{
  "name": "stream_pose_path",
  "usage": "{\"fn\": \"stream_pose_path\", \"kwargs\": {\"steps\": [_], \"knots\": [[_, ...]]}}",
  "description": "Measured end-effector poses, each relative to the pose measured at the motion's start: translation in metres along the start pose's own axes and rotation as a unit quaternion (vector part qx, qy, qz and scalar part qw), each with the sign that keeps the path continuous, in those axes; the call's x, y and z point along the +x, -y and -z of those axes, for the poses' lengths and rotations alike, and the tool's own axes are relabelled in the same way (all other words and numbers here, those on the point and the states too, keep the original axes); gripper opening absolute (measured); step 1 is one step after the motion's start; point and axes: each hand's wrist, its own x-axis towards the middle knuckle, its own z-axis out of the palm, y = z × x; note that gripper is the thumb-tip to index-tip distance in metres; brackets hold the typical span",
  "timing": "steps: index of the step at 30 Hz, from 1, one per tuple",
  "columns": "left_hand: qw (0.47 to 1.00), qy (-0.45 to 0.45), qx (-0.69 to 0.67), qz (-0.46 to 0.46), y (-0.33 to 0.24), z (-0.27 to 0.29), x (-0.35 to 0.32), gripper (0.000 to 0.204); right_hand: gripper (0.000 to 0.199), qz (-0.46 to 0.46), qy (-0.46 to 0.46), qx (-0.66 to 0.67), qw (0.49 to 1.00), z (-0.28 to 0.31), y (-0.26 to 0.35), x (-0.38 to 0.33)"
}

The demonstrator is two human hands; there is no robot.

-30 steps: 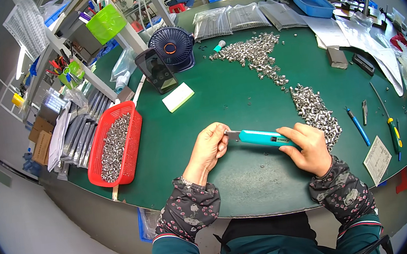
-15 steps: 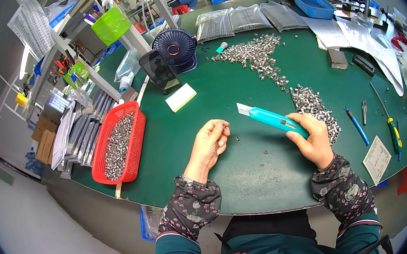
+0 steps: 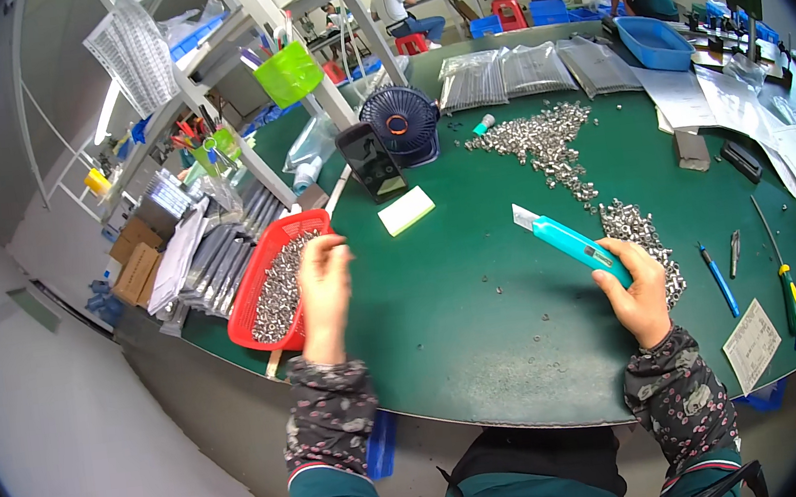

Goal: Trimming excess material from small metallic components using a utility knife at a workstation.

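My right hand [image 3: 641, 291] is wrapped round a teal utility knife [image 3: 569, 243], its blade out and pointing to the far left. Beneath and beyond that hand lies a heap of small shiny metal rings or nuts [image 3: 640, 233]. My left hand [image 3: 326, 291] is over the right rim of a red plastic basket [image 3: 242, 323]. Its fingers look curled but are smeared by motion, so whether anything is between them cannot be made out. Many small metal pieces [image 3: 278, 296] like those on the table fill the basket.
A second metal heap [image 3: 543, 144] lies farther back. Behind are a dark blue fan [image 3: 400, 122], a propped phone [image 3: 372, 163] and a white pad [image 3: 407, 211]. To the right lie a blue pen [image 3: 719, 279], a screwdriver [image 3: 789, 287] and a paper card [image 3: 752, 346].
My left hand has moved left from the middle of the table to the red basket. My right hand still holds the knife in much the same place. The whole view has shifted.
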Motion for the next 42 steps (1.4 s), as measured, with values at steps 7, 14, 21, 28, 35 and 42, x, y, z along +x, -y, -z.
{"fn": "stream_pose_path", "kwargs": {"steps": [7, 14, 21, 28, 35, 42], "knots": [[0.923, -0.136, 0.358, 0.020, 0.032, 0.099, 0.019, 0.018, 0.028, -0.029, -0.048, 0.030, 0.998, 0.005, -0.003, 0.002], [0.936, 0.089, 0.288, -0.180, -0.016, -0.037, -0.017, 0.017, 0.029, -0.175, -0.156, 0.216, 0.948, 0.013, -0.018, 0.007], [0.840, 0.466, 0.196, -0.196, -0.056, -0.192, -0.112, 0.033, 0.029, -0.223, -0.220, 0.298, 0.902, 0.016, -0.026, 0.012], [0.828, 0.461, 0.229, -0.222, -0.054, -0.245, -0.127, 0.026, 0.027, -0.201, -0.224, 0.264, 0.916, 0.022, -0.015, 0.012], [0.845, 0.396, 0.263, -0.247, -0.041, -0.253, -0.123, 0.008, 0.029, -0.179, -0.228, 0.228, 0.930, 0.008, -0.023, 0.010], [0.837, 0.429, 0.231, -0.248, -0.041, -0.252, -0.125, 0.012, 0.028, -0.204, -0.187, 0.284, 0.918, 0.007, -0.020, 0.008]]}}
